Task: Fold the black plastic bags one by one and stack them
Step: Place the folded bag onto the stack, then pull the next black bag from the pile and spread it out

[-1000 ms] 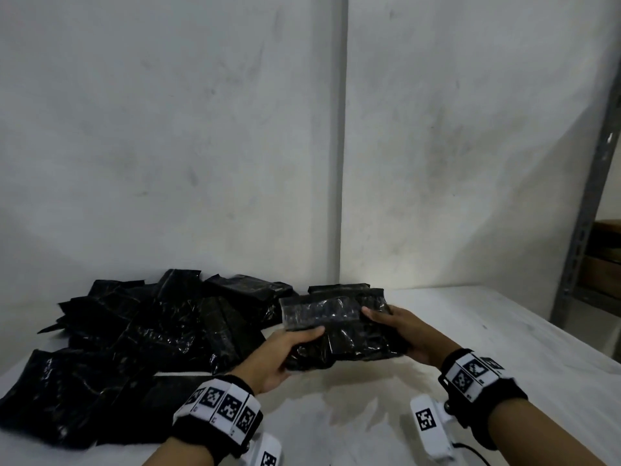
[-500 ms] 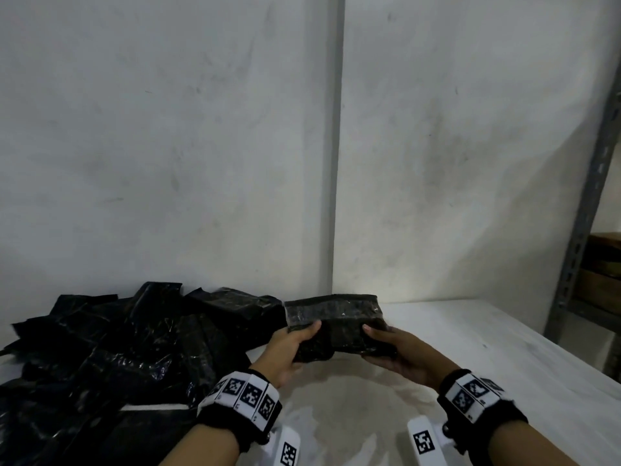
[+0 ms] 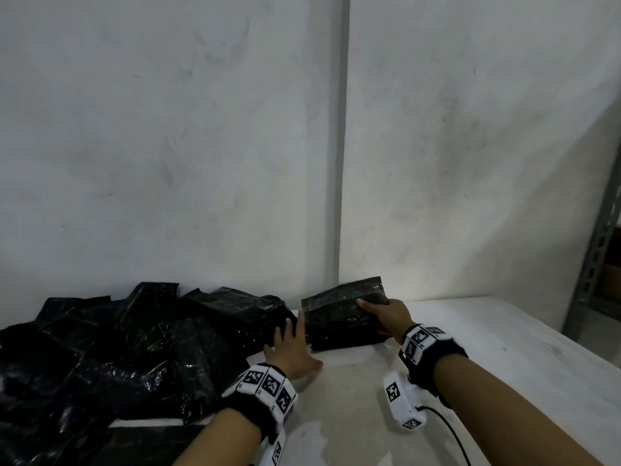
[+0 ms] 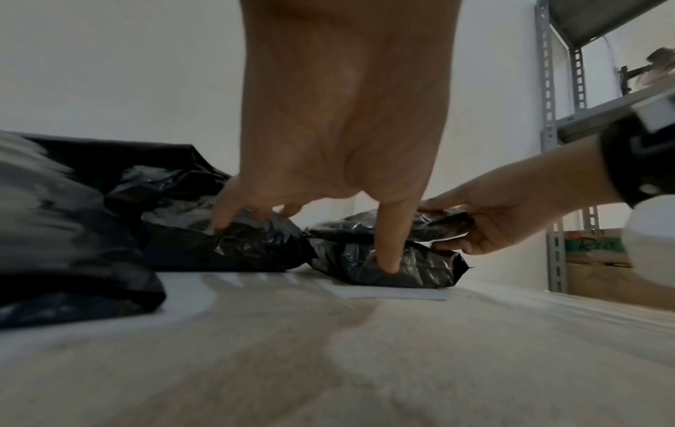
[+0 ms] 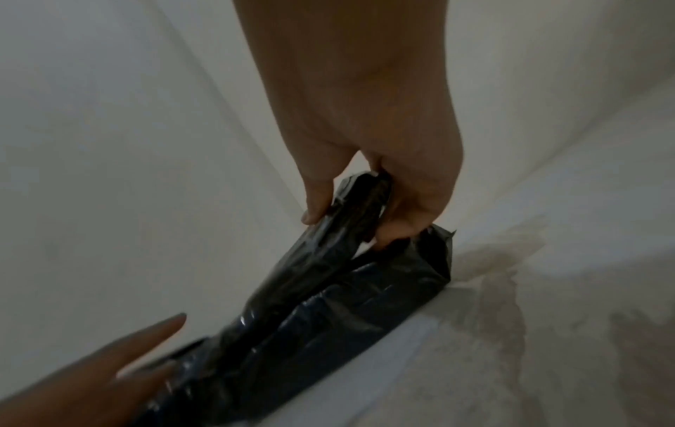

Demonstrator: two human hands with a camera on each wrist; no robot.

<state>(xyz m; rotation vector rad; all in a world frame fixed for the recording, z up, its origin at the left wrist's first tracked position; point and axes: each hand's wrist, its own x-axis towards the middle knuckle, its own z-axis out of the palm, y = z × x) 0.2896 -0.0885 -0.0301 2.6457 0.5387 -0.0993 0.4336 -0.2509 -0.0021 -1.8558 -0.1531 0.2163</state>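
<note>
Folded bag held over the stack, rear centre of the bench

Nearest us, the left hand (image 3: pixel 291 348) lay over the white bench (image 3: pixel 470 381), grip wide, fingers straight, fingertips at the unfolded bag pile (image 3: pixel 134 348). Beyond it, our right hand (image 3: pixel 386 316) pinched the folded bag (image 3: pixel 339 306), thumb on top, tilted above the stack (image 4: pixel 383 267) near the wall (image 3: pixel 470 146).
</note>
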